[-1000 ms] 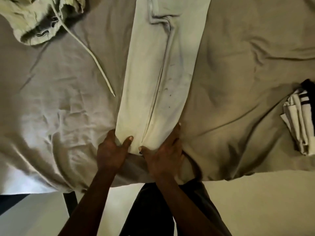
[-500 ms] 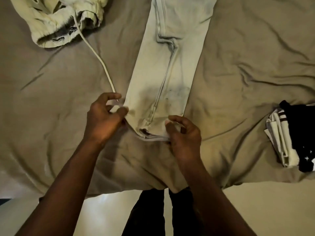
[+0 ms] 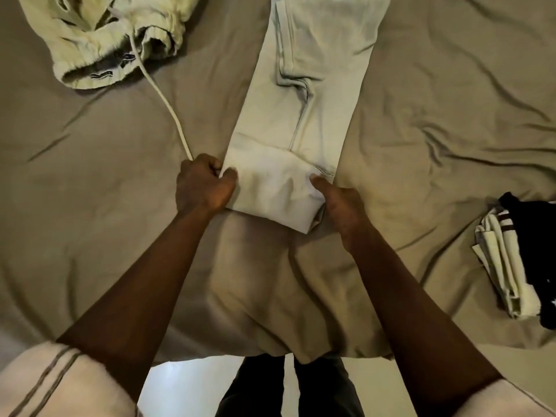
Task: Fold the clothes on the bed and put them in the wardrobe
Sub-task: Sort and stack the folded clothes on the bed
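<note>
Trousers [image 3: 304, 115]: pale, laid flat lengthwise down the middle of the bed [image 3: 436, 145], on a wrinkled tan sheet. Far end cut off by the top edge of the frame. Near end turned over on itself into a short fold [image 3: 270, 188], lying on the trouser legs.

Left hand [image 3: 201, 185]: at the left end of the fold. Fingers curled in, thumb on top of the cloth, pinching the edge. Fingertips hidden behind the knuckles.

Right hand [image 3: 340, 209]: at the right end of the fold. Thumb laid on top; fingers out of sight under the cloth, so edge held between thumb and fingers. Exact finger position not readable.

Upper left: crumpled pale garment [image 3: 99, 40], partly cut off, kind unclear. White cord [image 3: 165, 106] runs from it toward the left hand; its end disappears behind the hand.

Right edge: small pile of clothes [image 3: 511, 260], striped pale over dark, partly out of frame, well apart from the trousers.

Bottom corners: white striped sleeves [image 3: 60, 383], blurred.
</note>
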A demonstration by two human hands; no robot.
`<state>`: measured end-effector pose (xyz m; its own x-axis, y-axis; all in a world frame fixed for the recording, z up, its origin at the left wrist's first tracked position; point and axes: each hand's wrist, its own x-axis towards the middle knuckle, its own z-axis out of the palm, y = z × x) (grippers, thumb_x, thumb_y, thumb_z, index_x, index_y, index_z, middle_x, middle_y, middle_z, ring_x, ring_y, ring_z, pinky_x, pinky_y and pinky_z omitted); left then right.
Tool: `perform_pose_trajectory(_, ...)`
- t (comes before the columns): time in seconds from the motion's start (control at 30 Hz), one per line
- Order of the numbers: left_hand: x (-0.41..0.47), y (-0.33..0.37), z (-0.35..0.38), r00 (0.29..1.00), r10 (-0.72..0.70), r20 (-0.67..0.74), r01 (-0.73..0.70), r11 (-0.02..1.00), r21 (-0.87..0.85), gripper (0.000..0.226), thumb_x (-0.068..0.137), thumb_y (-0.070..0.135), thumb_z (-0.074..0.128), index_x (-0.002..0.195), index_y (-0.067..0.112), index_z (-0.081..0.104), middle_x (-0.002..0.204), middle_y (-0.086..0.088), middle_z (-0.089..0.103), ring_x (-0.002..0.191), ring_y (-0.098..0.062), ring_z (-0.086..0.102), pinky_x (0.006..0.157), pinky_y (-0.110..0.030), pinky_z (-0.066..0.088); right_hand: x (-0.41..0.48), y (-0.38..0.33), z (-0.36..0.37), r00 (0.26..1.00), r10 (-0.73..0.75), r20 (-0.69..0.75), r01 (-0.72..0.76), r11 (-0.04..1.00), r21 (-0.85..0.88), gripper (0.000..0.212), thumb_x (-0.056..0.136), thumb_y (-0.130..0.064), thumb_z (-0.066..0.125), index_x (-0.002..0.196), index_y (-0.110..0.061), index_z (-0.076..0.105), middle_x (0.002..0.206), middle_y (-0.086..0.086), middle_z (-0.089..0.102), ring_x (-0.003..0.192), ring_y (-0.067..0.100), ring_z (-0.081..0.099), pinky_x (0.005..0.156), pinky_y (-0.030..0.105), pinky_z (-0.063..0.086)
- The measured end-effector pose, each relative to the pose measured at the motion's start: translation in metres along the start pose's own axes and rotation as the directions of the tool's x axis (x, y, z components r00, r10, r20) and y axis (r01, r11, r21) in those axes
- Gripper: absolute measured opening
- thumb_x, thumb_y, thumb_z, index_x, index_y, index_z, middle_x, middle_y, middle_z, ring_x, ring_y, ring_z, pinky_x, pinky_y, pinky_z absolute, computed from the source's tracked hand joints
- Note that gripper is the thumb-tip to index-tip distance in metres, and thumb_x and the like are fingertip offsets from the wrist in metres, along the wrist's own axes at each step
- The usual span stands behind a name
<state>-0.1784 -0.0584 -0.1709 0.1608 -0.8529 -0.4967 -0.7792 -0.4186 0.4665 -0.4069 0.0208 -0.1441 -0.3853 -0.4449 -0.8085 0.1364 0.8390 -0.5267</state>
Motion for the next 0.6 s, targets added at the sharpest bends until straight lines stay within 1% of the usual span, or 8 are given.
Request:
perform_pose_trajectory(0.07,-0.012,-0.017,0.009,0.999,0.049,0.000,-0.049,0.999,0.024,0.036,0.086,0.048,0.070,0.110,0.021,0.063,0.115,-0.012,0.058,0.108,-0.035,0.061,0.095,-0.042,0.051,-0.004,0.010,0.000,0.998,0.054,0.007,-0.055,0.995,0.079,0.031,0.088,-0.043,0.078,0.076,-0.017,0.067,0.049,-0.010,0.061,0.042,0.002,0.057,0.041,0.019,0.043)
perform_pose_trajectory(0.13,-0.018,-0.024,0.014,0.997,0.070,-0.040,-0.068,0.997,0.034,0.037,0.089,0.045,0.071,0.112,0.016,0.063,0.115,-0.014,0.058,0.107,-0.037,0.060,0.094,-0.043,0.051,-0.008,0.019,0.001,0.998,0.068,-0.002,-0.067,0.992,0.104,0.029,0.089,-0.035,0.078,0.073,-0.015,0.065,0.042,-0.013,0.054,0.036,0.001,0.052,0.036,0.016,0.037)
perform_pose_trajectory(0.2,-0.022,-0.028,0.018,0.995,0.069,-0.072,-0.067,0.997,0.022,0.036,0.092,0.043,0.069,0.113,0.014,0.064,0.113,-0.015,0.058,0.106,-0.037,0.060,0.093,-0.043,0.049,-0.011,0.029,0.005,0.997,-0.010,-0.073,0.017,0.994,0.104,0.025,0.086,-0.032,0.081,0.073,-0.015,0.068,0.058,-0.005,0.066,0.061,0.017,0.070,0.050,0.026,0.051)
perform_pose_trajectory(0.27,-0.024,-0.028,0.020,0.994,0.060,-0.087,-0.061,0.998,-0.006,0.033,0.094,0.041,0.066,0.113,0.014,0.065,0.112,-0.014,0.058,0.105,-0.036,0.059,0.091,-0.040,0.046,-0.009,0.030,0.010,0.966,-0.182,-0.186,0.203,0.974,0.098,0.030,0.077,-0.044,0.081,0.074,-0.016,0.071,0.070,0.000,0.070,0.072,0.028,0.069,0.068,0.044,0.058)
perform_pose_trajectory(0.37,-0.024,-0.028,0.020,0.993,0.052,-0.105,-0.054,0.998,-0.013,0.032,0.096,0.042,0.063,0.113,0.015,0.065,0.113,-0.012,0.059,0.105,-0.033,0.059,0.088,-0.037,0.043,0.004,0.022,0.013,0.901,-0.356,-0.249,0.384,0.920,0.074,0.034,0.080,-0.055,0.074,0.094,-0.025,0.079,0.087,0.001,0.072,0.077,0.017,0.065,0.078,0.044,0.059)
perform_pose_trajectory(0.4,-0.025,-0.028,0.020,0.993,0.057,-0.105,-0.059,0.998,-0.016,0.032,0.096,0.042,0.063,0.113,0.015,0.064,0.113,-0.012,0.059,0.104,-0.032,0.059,0.087,-0.036,0.043,0.006,0.021,0.013,0.902,-0.358,-0.241,0.390,0.915,0.099,0.040,0.083,-0.056,0.071,0.106,-0.023,0.078,0.095,0.002,0.072,0.082,0.016,0.066,0.079,0.040,0.060)
perform_pose_trajectory(0.5,-0.024,-0.027,0.015,0.994,0.076,-0.082,-0.078,0.997,-0.015,0.033,0.097,0.042,0.063,0.116,0.014,0.064,0.113,-0.012,0.059,0.103,-0.030,0.060,0.085,-0.033,0.042,-0.005,0.032,0.012,0.955,-0.254,-0.150,0.280,0.942,0.184,0.067,0.080,-0.069,0.063,0.125,-0.018,0.065,0.102,0.000,0.067,0.077,0.010,0.059,0.060,0.023,0.050)
perform_pose_trajectory(0.6,-0.024,-0.028,0.012,0.995,0.080,-0.060,-0.080,0.997,0.002,0.033,0.099,0.041,0.063,0.117,0.013,0.065,0.113,-0.011,0.058,0.103,-0.029,0.059,0.085,-0.031,0.039,-0.020,0.071,0.008,0.982,-0.189,-0.032,0.191,0.973,0.133,0.059,0.090,-0.051,0.073,0.133,-0.014,0.055,0.111,-0.002,0.069,0.078,0.008,0.063,0.065,0.023,0.052)
